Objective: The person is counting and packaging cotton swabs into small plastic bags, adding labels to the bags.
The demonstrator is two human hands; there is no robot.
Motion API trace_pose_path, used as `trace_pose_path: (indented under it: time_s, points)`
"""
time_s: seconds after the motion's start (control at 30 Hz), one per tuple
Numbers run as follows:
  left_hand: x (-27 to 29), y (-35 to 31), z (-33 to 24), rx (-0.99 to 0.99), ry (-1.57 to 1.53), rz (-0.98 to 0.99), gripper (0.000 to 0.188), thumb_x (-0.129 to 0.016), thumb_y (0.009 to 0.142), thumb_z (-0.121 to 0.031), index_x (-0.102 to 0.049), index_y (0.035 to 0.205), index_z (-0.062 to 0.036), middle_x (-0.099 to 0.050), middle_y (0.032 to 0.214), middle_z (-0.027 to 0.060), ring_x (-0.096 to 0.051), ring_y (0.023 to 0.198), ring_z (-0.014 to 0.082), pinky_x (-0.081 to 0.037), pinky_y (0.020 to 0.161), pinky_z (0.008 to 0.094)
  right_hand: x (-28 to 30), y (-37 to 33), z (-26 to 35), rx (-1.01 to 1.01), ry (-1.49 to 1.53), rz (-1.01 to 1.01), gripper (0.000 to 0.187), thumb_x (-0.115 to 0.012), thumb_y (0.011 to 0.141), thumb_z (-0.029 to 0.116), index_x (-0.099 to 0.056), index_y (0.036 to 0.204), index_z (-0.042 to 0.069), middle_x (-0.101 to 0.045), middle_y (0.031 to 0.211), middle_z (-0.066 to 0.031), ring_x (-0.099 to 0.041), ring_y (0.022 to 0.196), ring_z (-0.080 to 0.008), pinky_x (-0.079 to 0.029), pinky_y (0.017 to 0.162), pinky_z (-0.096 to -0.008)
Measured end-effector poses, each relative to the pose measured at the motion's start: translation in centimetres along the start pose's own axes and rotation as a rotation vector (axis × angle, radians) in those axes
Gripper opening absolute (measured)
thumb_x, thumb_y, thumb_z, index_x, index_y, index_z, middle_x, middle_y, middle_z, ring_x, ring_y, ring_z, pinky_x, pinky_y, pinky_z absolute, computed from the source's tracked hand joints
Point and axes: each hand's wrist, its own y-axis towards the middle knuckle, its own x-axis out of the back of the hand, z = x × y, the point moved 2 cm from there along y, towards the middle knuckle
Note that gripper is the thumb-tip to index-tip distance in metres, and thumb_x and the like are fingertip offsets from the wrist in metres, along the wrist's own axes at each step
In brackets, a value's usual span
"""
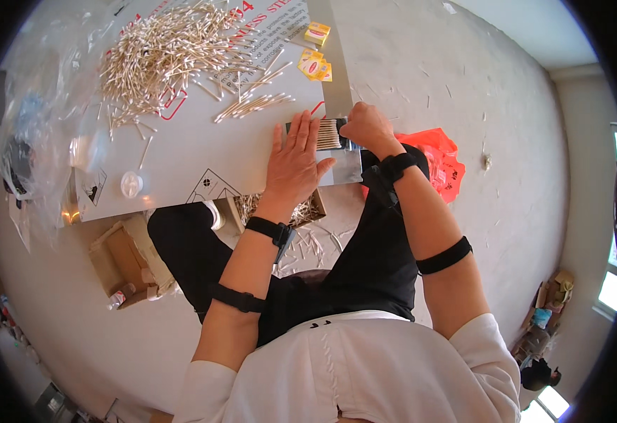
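A tidy row of cotton swabs (328, 134) lies side by side on a dark flat holder at the table's right edge. My left hand (296, 161) rests flat on the left part of this row, fingers stretched out and thumb apart. At the row's right end is my right hand (369, 127), its fingers curled closed against the holder. What those fingers grip, if anything, is hidden. A big loose heap of cotton swabs (171, 60) covers the far left of the table (210, 151). Between heap and hands, a smaller bunch of swabs (255, 104) is spread.
Yellow cards (315, 66) and a small yellow box (317, 33) sit beyond my hands. A clear round tub (131, 185) stands near the front edge, beside plastic wrap (40, 120). Below are an open cardboard box (104, 248) and a red plastic bag (451, 168).
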Motion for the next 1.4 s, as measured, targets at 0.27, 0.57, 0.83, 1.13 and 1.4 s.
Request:
trace_pose_path:
  time_s: [0.27, 0.57, 0.83, 1.13, 1.4]
  points:
    - [0.1, 0.5, -1.0, 0.003, -0.023, 0.004, 0.079, -0.051, 0.094, -0.049, -0.024, 0.152, -0.0032, -0.02, 0.16, 0.0141, -0.016, 0.149, 0.0258, -0.008, 0.12, 0.0496, 0.1, 0.1, -0.1, 0.011, -0.002, 0.003, 0.032, -0.063, 0.072, 0.02, -0.072, 0.095, 0.001, -0.07, 0.098, -0.0231, -0.068, 0.096, -0.0374, -0.055, 0.081, -0.0441]
    - [-0.8, 0.9, -1.5, -0.034, -0.012, -0.077, 0.081, -0.054, 0.092, -0.048, -0.026, 0.151, -0.001, -0.023, 0.159, 0.015, -0.019, 0.148, 0.0265, -0.008, 0.12, 0.049, 0.1, 0.1, 0.0, 0.045, -0.023, -0.023, 0.034, -0.063, 0.072, 0.023, -0.072, 0.097, 0.001, -0.07, 0.099, -0.0225, -0.068, 0.096, -0.0366, -0.055, 0.082, -0.0438]
    - [-1.0, 1.2, -2.1, -0.018, -0.015, -0.042, 0.084, -0.056, 0.09, -0.052, -0.028, 0.15, -0.0008, -0.023, 0.159, 0.0162, -0.016, 0.149, 0.027, -0.007, 0.12, 0.0494, 0.1, 0.1, -0.3, 0.041, 0.013, -0.01, 0.035, -0.065, 0.075, 0.029, -0.072, 0.098, 0.003, -0.07, 0.1, -0.0218, -0.068, 0.097, -0.0366, -0.055, 0.082, -0.0446]
    - [-1.6, 1.8, -3.9, -0.04, -0.083, -0.113, 0.082, -0.057, 0.09, -0.049, -0.027, 0.15, -0.0025, -0.027, 0.157, 0.0168, -0.022, 0.147, 0.0282, -0.011, 0.119, 0.0496, -0.8, -1.0, -1.8, 0.082, 0.035, -0.165, 0.03, -0.062, 0.077, 0.03, -0.071, 0.085, 0.002, -0.069, 0.086, -0.0215, -0.068, 0.085, -0.0389, -0.055, 0.075, -0.0468]
    - [-0.9, 2.0, -3.8, -0.048, -0.055, -0.061, 0.084, -0.061, 0.088, -0.046, -0.027, 0.15, -0.0012, -0.022, 0.159, 0.0171, -0.021, 0.147, 0.0295, -0.012, 0.119, 0.0505, -9.3, -6.2, -7.3, -0.446, 1.612, -0.499, 0.029, -0.07, 0.09, 0.032, -0.066, 0.092, 0.004, -0.058, 0.078, 0.001, -0.047, 0.06, -0.0075, -0.039, 0.053, -0.023]
